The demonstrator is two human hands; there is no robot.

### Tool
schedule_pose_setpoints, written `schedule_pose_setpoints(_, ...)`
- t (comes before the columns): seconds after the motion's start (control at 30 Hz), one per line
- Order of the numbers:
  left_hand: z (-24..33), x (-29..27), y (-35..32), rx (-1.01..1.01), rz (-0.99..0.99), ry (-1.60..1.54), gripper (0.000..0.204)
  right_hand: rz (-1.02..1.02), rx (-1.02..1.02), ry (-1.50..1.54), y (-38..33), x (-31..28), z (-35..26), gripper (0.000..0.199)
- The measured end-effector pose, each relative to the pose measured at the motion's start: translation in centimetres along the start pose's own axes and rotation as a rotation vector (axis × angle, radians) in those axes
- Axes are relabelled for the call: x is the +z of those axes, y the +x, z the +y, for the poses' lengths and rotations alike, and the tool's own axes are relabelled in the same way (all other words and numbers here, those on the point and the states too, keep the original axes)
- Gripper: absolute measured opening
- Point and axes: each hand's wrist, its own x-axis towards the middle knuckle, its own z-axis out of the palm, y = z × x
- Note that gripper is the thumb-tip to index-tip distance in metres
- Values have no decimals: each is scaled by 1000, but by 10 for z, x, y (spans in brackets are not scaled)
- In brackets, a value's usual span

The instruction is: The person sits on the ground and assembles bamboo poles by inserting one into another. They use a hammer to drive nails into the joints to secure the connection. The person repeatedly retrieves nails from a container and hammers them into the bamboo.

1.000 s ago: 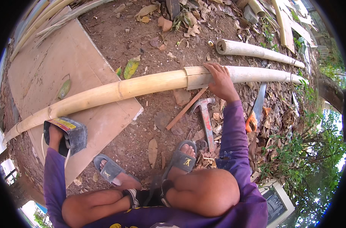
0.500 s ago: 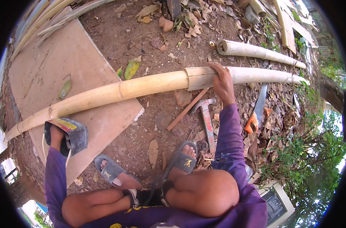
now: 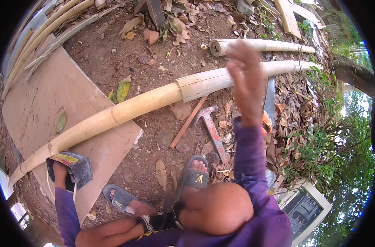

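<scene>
A long bamboo pole (image 3: 142, 103) lies across the ground in front of me, its left part yellow and smooth. A cut edge marks the start of its paler right part. My left hand (image 3: 59, 175) reaches into a black plastic container (image 3: 83, 169) with a yellow-red label and a white cord; its fingers are hidden inside. Above the pole's right part is my right hand (image 3: 248, 82), blurred, fingers stretched upward, with nothing seen in it. Below the pole lie a worn red claw hammer (image 3: 214, 133) and a thin reddish-brown strip (image 3: 188, 122).
A flat tan board (image 3: 43, 103) lies under the pole's left part. A handsaw (image 3: 269, 101) with an orange handle sits right of my forearm. Another bamboo pole (image 3: 274, 46) lies beyond. Bamboo strips (image 3: 51, 37) are piled far left; bushes (image 3: 319, 152) stand right.
My right hand has left the pole and risen above it, its fingers stretching out. My left hand stays in the container. The view has shifted somewhat to the right.
</scene>
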Motion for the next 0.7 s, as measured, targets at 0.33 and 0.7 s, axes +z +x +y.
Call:
schedule_pose_setpoints(0.33,10,15,-13,145,90,-63,33,25,-214,398,58,-78,-159,36)
schedule_pose_setpoints(0.7,21,32,-12,129,174,-68,33,45,-181,456,65,-71,-173,35)
